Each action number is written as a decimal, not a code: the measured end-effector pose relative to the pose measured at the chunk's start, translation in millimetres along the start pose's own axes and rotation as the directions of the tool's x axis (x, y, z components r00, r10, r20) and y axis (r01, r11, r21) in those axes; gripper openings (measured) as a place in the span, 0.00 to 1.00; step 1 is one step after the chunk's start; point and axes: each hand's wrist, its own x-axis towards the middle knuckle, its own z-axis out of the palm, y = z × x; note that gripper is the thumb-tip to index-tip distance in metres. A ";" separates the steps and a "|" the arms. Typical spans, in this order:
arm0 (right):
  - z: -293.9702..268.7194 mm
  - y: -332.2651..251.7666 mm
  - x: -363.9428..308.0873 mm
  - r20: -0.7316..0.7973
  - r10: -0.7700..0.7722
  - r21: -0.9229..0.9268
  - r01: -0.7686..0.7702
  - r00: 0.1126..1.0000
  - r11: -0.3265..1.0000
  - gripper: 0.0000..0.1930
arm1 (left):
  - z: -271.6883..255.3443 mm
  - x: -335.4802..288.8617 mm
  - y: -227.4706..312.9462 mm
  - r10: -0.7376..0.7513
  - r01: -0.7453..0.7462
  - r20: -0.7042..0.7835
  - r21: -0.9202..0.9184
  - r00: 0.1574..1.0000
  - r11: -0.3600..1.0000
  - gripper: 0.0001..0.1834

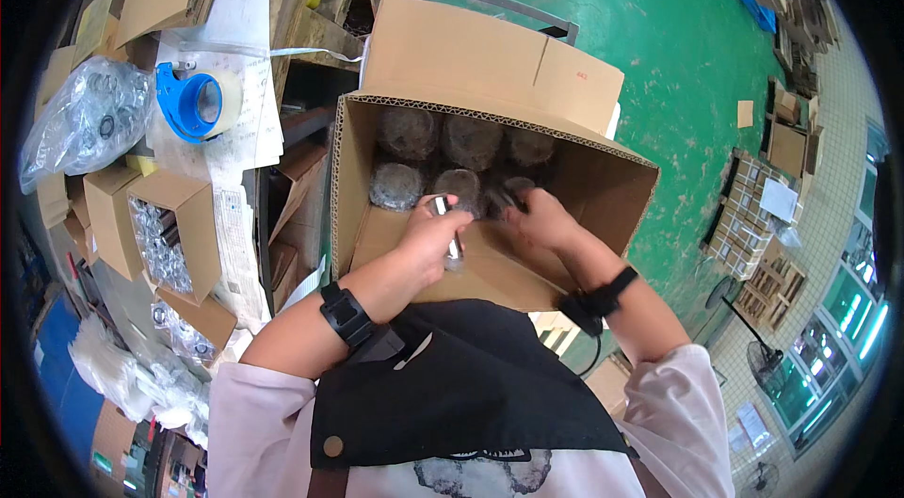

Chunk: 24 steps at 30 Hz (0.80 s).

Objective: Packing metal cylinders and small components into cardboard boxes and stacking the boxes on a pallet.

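A large open cardboard box (pixel 494 263) stands in front of me, its far flap raised. Inside are several round bundles (pixel 473 140) wrapped in clear plastic, set in rows against the far side. My left hand (pixel 433 239) is closed around a shiny metal cylinder (pixel 446 227), held over the near part of the box. My right hand (pixel 541 218) is inside the box with its fingers curled at a dark, blurred piece (pixel 510 192) beside the near row of bundles. Motion blur and the fingers hide what that piece is.
A crowded bench on my left holds a blue tape dispenser (pixel 191 104), a plastic bag of metal rings (pixel 89 117) and a small carton (pixel 174 234) of wrapped metal parts. Behind the box is a metal frame (pixel 499 1) on the green floor. Stacked cartons (pixel 753 211) stand at right.
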 end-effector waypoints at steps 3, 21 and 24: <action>22.4 42.9 69.5 -0.164 -0.184 -0.221 0.145 0.969 0.964 0.25 | -2.5 5.3 3.3 0.005 -0.005 -0.028 0.005 1.000 1.000 0.24; 25.9 -61.8 19.7 0.118 -0.172 0.519 0.087 0.978 0.850 0.24 | -5.9 9.2 3.8 0.200 -0.237 -0.135 -0.384 0.970 0.892 0.22; 20.1 -54.5 67.8 -0.008 -0.162 0.226 0.160 0.987 0.961 0.24 | 0.2 -0.7 8.9 0.165 -0.226 -0.227 -0.282 0.960 0.932 0.17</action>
